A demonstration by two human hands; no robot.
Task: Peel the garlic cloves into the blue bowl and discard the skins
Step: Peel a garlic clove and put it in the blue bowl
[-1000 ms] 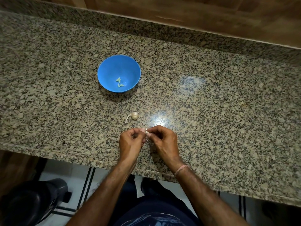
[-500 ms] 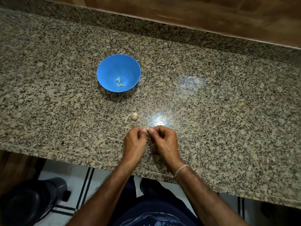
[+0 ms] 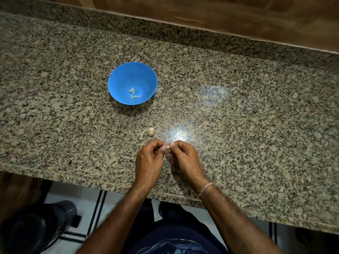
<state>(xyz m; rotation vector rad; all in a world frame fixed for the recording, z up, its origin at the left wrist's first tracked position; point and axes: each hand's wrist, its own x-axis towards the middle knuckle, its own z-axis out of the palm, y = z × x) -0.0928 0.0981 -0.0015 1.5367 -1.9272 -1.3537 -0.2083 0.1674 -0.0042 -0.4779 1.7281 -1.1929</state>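
We look down on a speckled granite counter (image 3: 238, 107) that fills most of the view, with a brown wooden wall (image 3: 220, 15) running along its far edge. Below the near edge, at lower left, a dark rounded container (image 3: 36, 226) stands on pale tiled floor (image 3: 82, 198).

On the counter, left of centre, sits the blue bowl (image 3: 119, 83), upright. Near its bottom lie a few peeled garlic cloves (image 3: 133, 93), pale green-white and curved, close together.

Nearer to us, both hands meet over the front part of the counter, well apart from the bowl. The left hand (image 3: 148, 160) has its fingers curled in and its thumb tip forward. The right hand (image 3: 183, 158) is curled the same way, facing it. Between the two sets of fingertips we see a small pale garlic clove (image 3: 168, 147), pinched from the left side by the left hand and from the right side by the right hand. A thin pale wisp shows just under it; we cannot tell what it is.

A small garlic bulb (image 3: 150, 132) with a thin curved stalk lies on the counter just beyond the left hand, between the hands and the bowl, touching neither.

A thin pink band (image 3: 206, 187) circles the right wrist.
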